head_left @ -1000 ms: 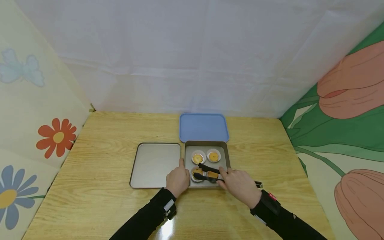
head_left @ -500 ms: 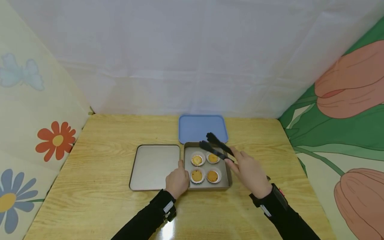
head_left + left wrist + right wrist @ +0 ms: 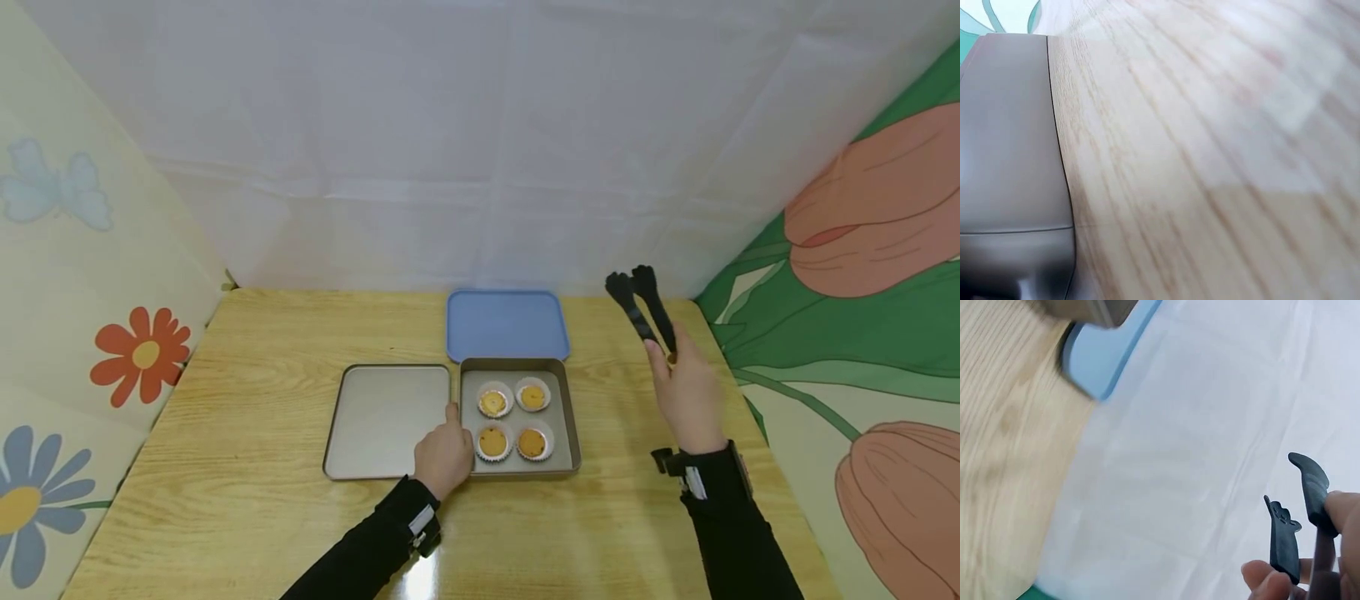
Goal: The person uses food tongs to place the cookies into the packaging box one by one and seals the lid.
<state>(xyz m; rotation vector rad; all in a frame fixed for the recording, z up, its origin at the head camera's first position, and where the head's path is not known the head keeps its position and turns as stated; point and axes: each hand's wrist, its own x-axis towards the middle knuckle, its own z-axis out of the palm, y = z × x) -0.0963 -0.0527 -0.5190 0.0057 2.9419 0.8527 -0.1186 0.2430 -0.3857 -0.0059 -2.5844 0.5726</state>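
My right hand point(image 3: 692, 400) holds a pair of black-tipped tongs point(image 3: 648, 308) raised over the right side of the table, tips spread with nothing between them. In the right wrist view the tongs point(image 3: 1284, 540) stick out past the fingertips. My left hand point(image 3: 444, 454) grips the left wall of a square metal baking tin point(image 3: 513, 421), its index finger lying along the rim. Several small round yellow-brown tarts point(image 3: 492, 442) in white paper cups sit inside the tin, spaced in two rows. The left wrist view has the tin's outer wall point(image 3: 1010, 137) at its left.
Left of the tin lies a flat silver metal tray point(image 3: 390, 421), partly behind my left hand. Directly behind the tin is a blue tray point(image 3: 508, 325). The wooden table point(image 3: 255, 483) ends at a white cloth backdrop point(image 3: 375, 225), with painted panels at both sides.
My right hand has lifted the tongs out of the tin and swung them right and away, tips now pointing to the backdrop. My left hand stays at the tin; the tarts keep their places.
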